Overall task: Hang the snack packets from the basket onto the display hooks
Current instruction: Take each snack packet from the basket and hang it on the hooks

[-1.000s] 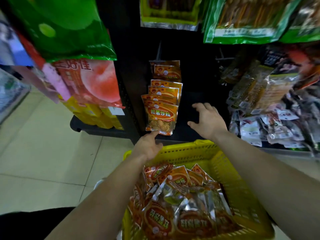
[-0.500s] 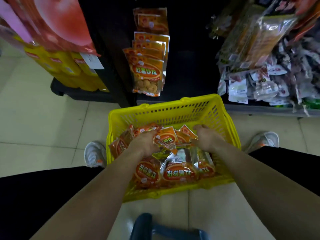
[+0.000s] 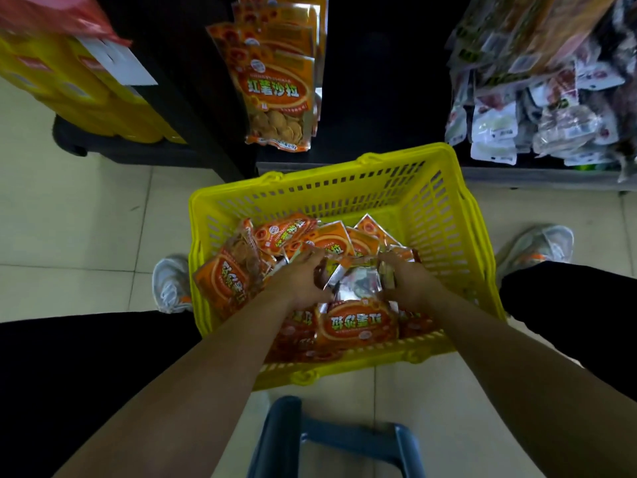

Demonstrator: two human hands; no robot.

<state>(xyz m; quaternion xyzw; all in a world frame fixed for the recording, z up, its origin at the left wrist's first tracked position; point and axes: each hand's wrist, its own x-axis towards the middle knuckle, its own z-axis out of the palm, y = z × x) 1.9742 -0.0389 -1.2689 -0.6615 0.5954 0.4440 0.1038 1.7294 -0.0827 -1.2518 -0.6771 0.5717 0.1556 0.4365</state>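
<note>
A yellow plastic basket [image 3: 344,188] stands on the floor between my feet, holding several orange snack packets [image 3: 355,324]. Both hands are down inside it. My left hand [image 3: 298,279] and my right hand [image 3: 405,281] each pinch one side of a packet lying silver side up [image 3: 356,282] in the middle of the pile. On the dark display panel above the basket, several matching orange packets [image 3: 279,84] hang in an overlapping column; the hooks themselves are hidden behind them.
White and grey snack bags [image 3: 537,112] crowd the shelf at the right. Yellow packs [image 3: 86,98] sit on a low black stand at the left. A blue stool [image 3: 331,439] is under me. My shoes [image 3: 170,282] flank the basket on the tiled floor.
My hands left the display and dropped into the basket. My view tilted down. Both hands now grip the silver-backed packet, which earlier lay untouched in the pile.
</note>
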